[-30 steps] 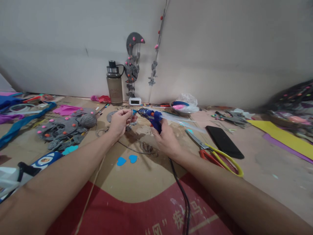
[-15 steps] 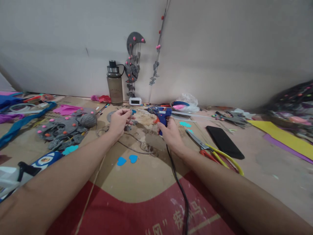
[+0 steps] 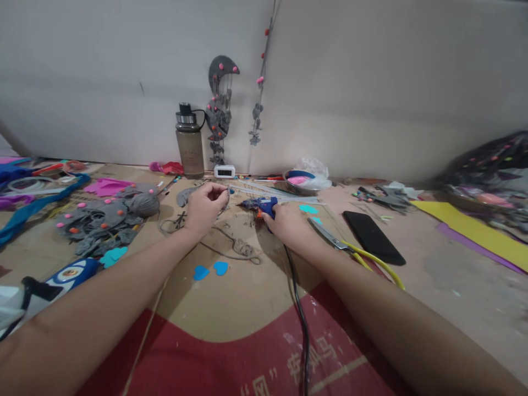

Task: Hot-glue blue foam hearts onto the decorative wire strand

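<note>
My right hand [image 3: 289, 224] is closed on the handle of a blue glue gun [image 3: 259, 205], which rests low on the cardboard with its nozzle pointing left. Its black cord [image 3: 300, 313] runs back toward me. My left hand [image 3: 205, 207] is pinched shut on a small grey piece attached to a grey string [image 3: 231, 247] that trails across the cardboard. Two blue foam hearts [image 3: 210, 270] lie between my forearms.
Yellow-handled scissors [image 3: 355, 250] and a black phone [image 3: 373, 237] lie right of my right hand. A brown water bottle [image 3: 189, 142], a small white clock [image 3: 224, 171] and a grey moon hanging [image 3: 219, 107] stand by the wall. Grey felt pieces and a yarn ball [image 3: 142, 204] lie at left.
My right hand has lowered the glue gun from beside my left hand down onto the cardboard. My left hand has kept its pinch and dropped slightly.
</note>
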Available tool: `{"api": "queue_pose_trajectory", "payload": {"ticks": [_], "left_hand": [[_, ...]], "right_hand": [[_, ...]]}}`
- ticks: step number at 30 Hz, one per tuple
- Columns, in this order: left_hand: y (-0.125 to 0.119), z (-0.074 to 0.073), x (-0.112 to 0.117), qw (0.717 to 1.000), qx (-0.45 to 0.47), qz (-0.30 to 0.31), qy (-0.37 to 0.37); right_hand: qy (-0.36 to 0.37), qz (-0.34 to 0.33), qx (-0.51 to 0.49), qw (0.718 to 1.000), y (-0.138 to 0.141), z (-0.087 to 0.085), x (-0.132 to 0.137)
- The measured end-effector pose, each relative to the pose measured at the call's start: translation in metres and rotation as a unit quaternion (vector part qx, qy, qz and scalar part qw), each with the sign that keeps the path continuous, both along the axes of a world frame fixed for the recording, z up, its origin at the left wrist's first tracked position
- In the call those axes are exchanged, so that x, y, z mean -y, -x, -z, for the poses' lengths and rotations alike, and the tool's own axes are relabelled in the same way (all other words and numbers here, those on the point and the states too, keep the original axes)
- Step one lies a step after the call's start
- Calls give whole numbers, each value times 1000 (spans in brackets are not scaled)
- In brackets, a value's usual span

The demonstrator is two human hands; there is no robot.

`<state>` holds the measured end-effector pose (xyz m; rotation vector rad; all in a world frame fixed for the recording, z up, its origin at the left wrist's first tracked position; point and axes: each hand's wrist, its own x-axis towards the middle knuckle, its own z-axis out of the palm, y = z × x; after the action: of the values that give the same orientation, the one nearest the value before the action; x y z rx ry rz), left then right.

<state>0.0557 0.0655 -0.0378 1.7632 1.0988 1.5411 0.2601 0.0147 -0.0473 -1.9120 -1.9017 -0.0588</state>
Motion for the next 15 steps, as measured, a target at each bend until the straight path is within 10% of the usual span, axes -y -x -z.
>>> {"api": "queue_pose_trajectory", "payload": {"ticks": [7,15], "left_hand": [[-4,-4,4,999,36,31,26],[-1,-14,10,983,-87,-34,-156]], "right_hand": [[-113,-109,-200,967,24,-12,11],[11,-160,-666,728,81,-16,3]]}}
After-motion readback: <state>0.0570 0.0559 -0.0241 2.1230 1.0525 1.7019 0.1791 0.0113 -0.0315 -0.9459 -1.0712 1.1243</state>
